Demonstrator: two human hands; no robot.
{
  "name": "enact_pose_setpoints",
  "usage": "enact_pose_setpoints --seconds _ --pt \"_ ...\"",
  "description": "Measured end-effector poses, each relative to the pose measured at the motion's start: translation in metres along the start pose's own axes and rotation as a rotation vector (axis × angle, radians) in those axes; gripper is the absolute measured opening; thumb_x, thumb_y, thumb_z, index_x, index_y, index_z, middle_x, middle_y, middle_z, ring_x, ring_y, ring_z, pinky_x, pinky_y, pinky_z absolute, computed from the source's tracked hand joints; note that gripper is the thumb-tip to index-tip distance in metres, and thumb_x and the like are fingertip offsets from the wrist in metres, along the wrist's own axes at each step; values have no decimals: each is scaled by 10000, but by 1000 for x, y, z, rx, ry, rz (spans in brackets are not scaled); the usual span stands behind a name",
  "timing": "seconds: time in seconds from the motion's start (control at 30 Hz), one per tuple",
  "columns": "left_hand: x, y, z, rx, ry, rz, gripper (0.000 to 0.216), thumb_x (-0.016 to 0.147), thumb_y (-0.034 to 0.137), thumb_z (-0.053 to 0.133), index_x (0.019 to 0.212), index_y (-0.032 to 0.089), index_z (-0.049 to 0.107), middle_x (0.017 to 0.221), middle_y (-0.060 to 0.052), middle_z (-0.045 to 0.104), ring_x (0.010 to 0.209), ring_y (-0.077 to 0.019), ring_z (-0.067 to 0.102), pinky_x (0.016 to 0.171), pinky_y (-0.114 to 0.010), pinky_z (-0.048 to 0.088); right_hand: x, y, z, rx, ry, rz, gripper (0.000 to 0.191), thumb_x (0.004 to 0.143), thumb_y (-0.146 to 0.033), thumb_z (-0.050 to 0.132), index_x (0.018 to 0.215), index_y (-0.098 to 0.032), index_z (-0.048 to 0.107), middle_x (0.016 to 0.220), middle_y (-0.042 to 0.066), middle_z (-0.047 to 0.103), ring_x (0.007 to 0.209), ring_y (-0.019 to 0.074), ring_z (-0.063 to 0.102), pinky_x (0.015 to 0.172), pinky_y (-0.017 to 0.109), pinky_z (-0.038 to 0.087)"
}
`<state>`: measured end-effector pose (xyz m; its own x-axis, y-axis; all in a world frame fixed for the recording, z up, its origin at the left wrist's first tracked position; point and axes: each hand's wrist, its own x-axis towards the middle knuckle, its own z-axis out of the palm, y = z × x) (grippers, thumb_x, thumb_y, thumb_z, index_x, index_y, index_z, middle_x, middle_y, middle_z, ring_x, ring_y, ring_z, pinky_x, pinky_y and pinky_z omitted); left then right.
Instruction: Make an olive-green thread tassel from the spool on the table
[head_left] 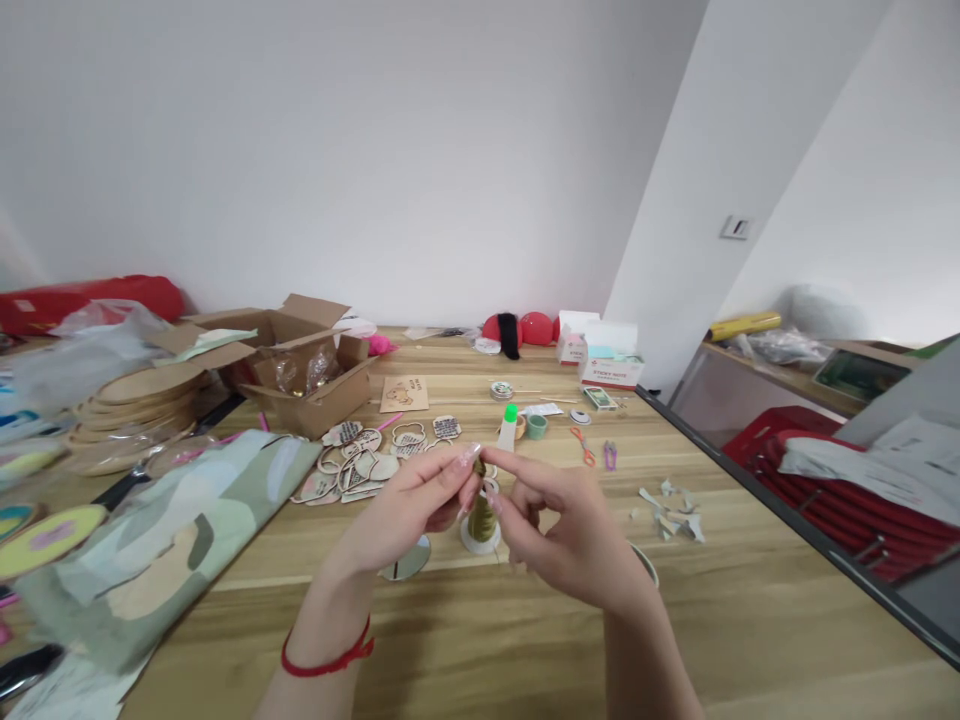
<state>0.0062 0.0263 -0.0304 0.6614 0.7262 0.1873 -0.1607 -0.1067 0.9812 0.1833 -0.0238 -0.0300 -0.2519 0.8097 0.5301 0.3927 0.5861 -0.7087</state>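
My left hand point(427, 500) is closed in a pinch, thumb against fingers, on a small dark olive piece point(479, 467), perhaps cord; its exact form is mostly hidden. My right hand point(562, 520) meets it from the other side. Its index fingertip touches the left fingertips and its thumb is just below, pinched on the same piece. Directly beneath the fingers a spool of olive-green cord point(482, 522) stands upright on its white flange. Beside it, partly under my left hand, lies a round mirror point(409, 560). A glue bottle point(508, 430) with a green cap stands just behind.
Printed wooden cutouts point(364, 465) lie in a heap to the left, before an open cardboard box point(307, 385). Patterned fabric point(172, 530) covers the near left. Orange scissors point(583, 447), purple snips point(610, 456) and paper scraps point(675, 515) lie right. The table's dark edge point(787, 535) runs beyond.
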Motion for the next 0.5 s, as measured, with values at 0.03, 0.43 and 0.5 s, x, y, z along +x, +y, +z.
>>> enact_pose_setpoints --seconds 0.03,0.43,0.5 --pt "0 0 0 14 6 -3 405 946 468 458 675 167 451 566 57 334 476 -69 219 442 -230 144 -1 0 0 -2 0 -18 447 859 -152 543 1303 -140 596 513 -88 434 422 71 412 491 204 392" --pt "4 1 3 109 17 -44 433 920 506 473 645 173 450 561 48 345 493 -84 257 457 -237 183 4 3 5 -324 137 0 258 894 -237 517 1020 -143 721 491 -31 546 425 99 453 481 218 379" --pt "5 -2 4 72 9 -59 438 916 517 474 639 179 442 527 57 327 468 -82 251 448 -238 179 5 4 4 -361 152 6 244 902 -248 513 990 -156 720 492 -27 555 428 105 460 488 225 378"
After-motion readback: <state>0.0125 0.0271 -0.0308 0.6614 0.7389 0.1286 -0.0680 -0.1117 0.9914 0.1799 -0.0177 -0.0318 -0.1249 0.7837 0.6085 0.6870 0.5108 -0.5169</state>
